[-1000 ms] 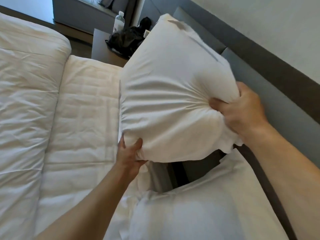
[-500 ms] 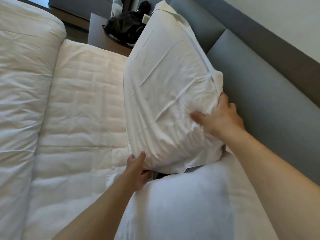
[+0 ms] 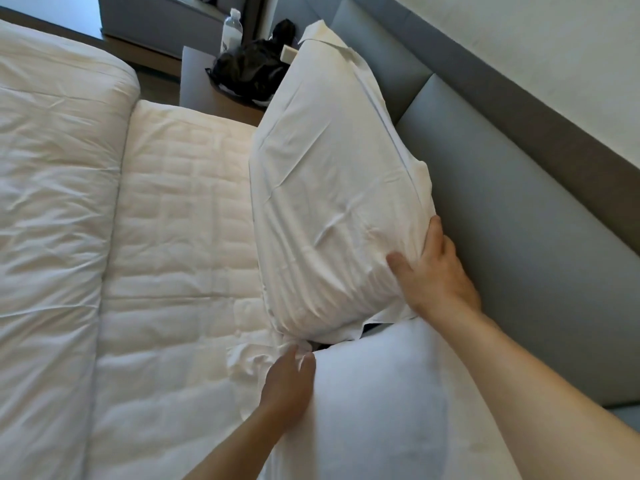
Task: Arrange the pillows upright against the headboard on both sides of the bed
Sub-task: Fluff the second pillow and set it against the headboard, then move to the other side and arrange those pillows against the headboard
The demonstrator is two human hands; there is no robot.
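A white pillow (image 3: 329, 188) stands on its long edge and leans against the grey padded headboard (image 3: 512, 209). My right hand (image 3: 433, 271) grips its near upper corner, thumb on the front face and fingers behind. My left hand (image 3: 289, 386) rests by the pillow's near lower corner, fingers at the loose pillowcase fabric; whether it still holds the fabric is unclear. A second white pillow (image 3: 377, 403) lies closer to me, beside the headboard and under my right forearm.
The quilted mattress cover (image 3: 180, 237) lies left of the pillows, and a folded-back white duvet (image 3: 52, 202) lies further left. A nightstand (image 3: 204, 88) beyond the bed holds a black bag (image 3: 246, 67) and a water bottle (image 3: 231, 31).
The pillow has come down from mid-air and been set on edge against the headboard. My left hand has slid down from its lower corner to the mattress level.
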